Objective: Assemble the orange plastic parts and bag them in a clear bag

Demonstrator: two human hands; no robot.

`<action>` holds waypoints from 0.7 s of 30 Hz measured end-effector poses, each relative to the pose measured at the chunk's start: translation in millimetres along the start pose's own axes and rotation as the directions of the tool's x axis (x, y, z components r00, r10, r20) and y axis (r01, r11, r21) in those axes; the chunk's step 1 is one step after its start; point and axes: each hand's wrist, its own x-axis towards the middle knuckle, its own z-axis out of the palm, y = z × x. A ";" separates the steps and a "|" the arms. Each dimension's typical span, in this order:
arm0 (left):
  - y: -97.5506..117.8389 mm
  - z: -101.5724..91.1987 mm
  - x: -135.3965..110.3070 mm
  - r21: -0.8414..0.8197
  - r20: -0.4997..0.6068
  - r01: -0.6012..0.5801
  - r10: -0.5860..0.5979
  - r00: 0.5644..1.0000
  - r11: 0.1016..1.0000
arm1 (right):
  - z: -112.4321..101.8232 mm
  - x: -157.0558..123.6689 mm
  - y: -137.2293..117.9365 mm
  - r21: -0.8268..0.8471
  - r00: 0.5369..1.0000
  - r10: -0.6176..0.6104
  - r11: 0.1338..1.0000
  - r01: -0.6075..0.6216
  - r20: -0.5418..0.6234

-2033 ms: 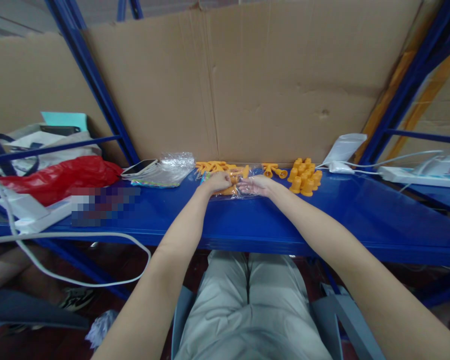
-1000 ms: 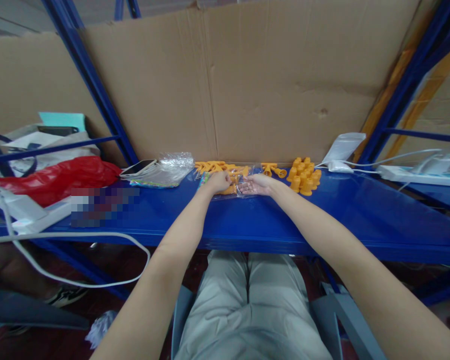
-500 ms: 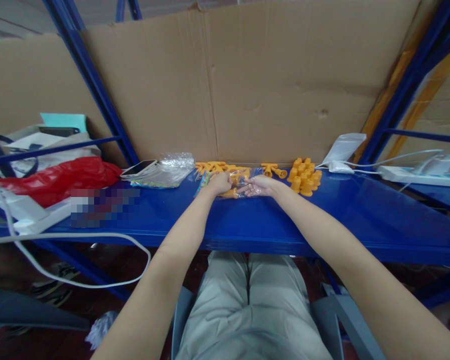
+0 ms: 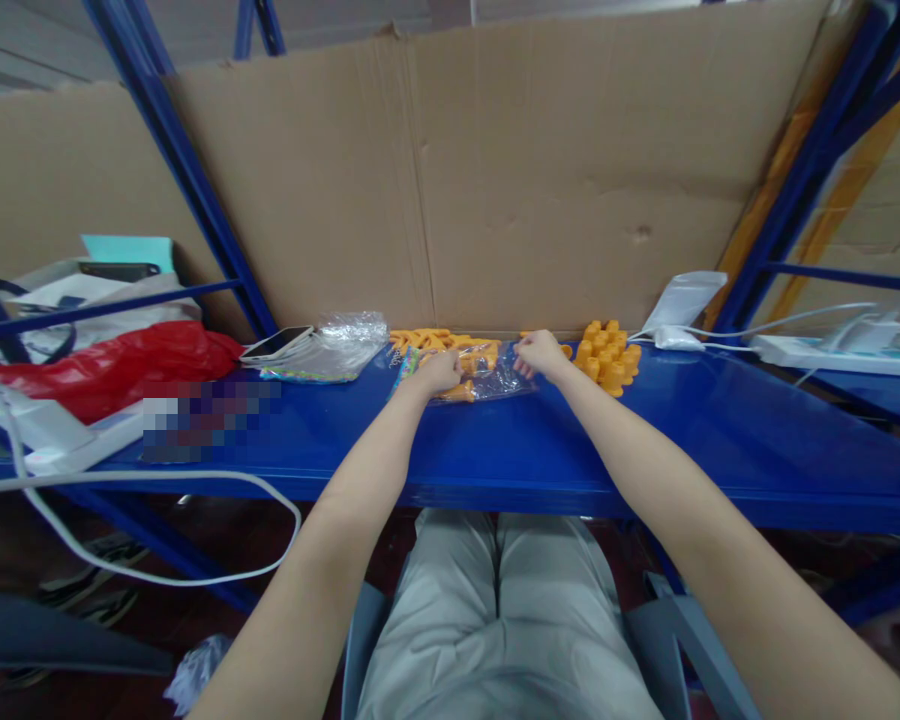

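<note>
My left hand (image 4: 442, 371) is closed on a clear plastic bag (image 4: 499, 384) with a colourful printed edge, lying on the blue shelf. Several orange-yellow plastic pieces (image 4: 461, 391) show inside the bag. My right hand (image 4: 541, 354) is at the bag's right end with its fingers curled; what they hold, if anything, is hidden. Just behind and beside that hand, orange-yellow pieces are partly covered by it. More orange-yellow branched pieces (image 4: 420, 338) lie behind the bag. To the right stands a cluster of orange-yellow cup-shaped pieces (image 4: 607, 357).
Left of the bag lie a stack of clear printed bags (image 4: 330, 362) and a phone (image 4: 281, 342). Further left are a red plastic bag (image 4: 135, 360) and a white cable (image 4: 195, 474). A cardboard sheet (image 4: 525, 180) rises behind the blue shelf (image 4: 495, 460). White packets (image 4: 682, 310) and cables are at right.
My right hand has drawn back from the bag's contents to its right end, turned over, and its fingers have curled from spread. My left hand stays on the bag.
</note>
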 end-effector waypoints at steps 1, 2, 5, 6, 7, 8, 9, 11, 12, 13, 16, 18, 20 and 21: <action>0.2 -0.3 -0.1 -0.003 0.005 -0.001 0.001 1.000 1.000 | -6.1 -2.1 -2.4 -0.256 0.974 -0.153 0.961 0.108 -0.165; 0.4 -0.6 -0.3 -0.008 0.008 0.000 0.000 1.000 1.000 | -11.8 -4.7 -4.4 -0.471 0.918 -0.295 0.870 0.144 -0.263; 1.0 -0.9 -0.9 -0.021 0.011 0.007 -0.007 1.000 1.000 | -24.8 -11.6 -4.0 -0.778 0.835 -0.469 0.623 0.082 -0.288; 1.3 -0.9 -1.2 -0.021 0.011 0.010 -0.010 1.000 1.000 | -27.6 -12.6 -1.5 -0.825 0.841 -0.473 0.562 0.058 -0.263; 1.5 -0.8 -1.3 -0.018 0.011 0.013 -0.013 1.000 1.000 | -29.7 -12.6 1.9 -0.859 0.855 -0.461 0.511 0.036 -0.238; 1.6 -0.5 -1.4 -0.016 0.009 0.017 -0.017 1.000 1.000 | -31.1 -12.0 5.7 -0.884 0.875 -0.436 0.466 0.020 -0.210; 1.6 -0.3 -1.4 -0.014 0.006 0.021 -0.021 1.000 1.000 | -32.0 -10.9 9.4 -0.904 0.894 -0.406 0.429 0.005 -0.188; 1.4 0.5 -1.2 -0.015 0.001 0.031 -0.031 1.000 0.999 | -32.3 -8.4 15.0 -0.931 0.932 -0.335 0.365 -0.003 -0.135; 1.1 0.8 -0.9 -0.017 0.000 0.034 -0.034 0.999 0.999 | -31.9 -7.4 16.4 -0.940 0.945 -0.306 0.342 -0.002 -0.114; 0.9 1.2 -0.7 -0.018 0.002 0.037 -0.037 0.999 0.999 | -31.2 -6.8 16.9 -0.947 0.953 -0.287 0.321 -0.001 -0.098; 0.7 1.7 -0.2 -0.015 0.008 0.041 -0.041 0.999 0.999 | -28.1 -6.9 15.4 -0.964 0.947 -0.307 0.267 -0.003 -0.089; 0.9 1.7 -0.1 -0.009 0.010 0.041 -0.041 0.999 0.999 | -26.2 -7.3 14.4 -0.972 0.937 -0.337 0.235 -0.008 -0.089; 1.3 1.5 -0.2 -0.008 0.014 0.038 -0.038 0.999 0.999 | -25.2 -7.2 14.8 -0.977 0.936 -0.337 0.212 -0.026 -0.098; 1.4 1.4 -0.2 -0.010 0.014 0.038 -0.038 0.999 0.999 | -25.1 -6.8 15.4 -0.978 0.939 -0.325 0.205 -0.044 -0.110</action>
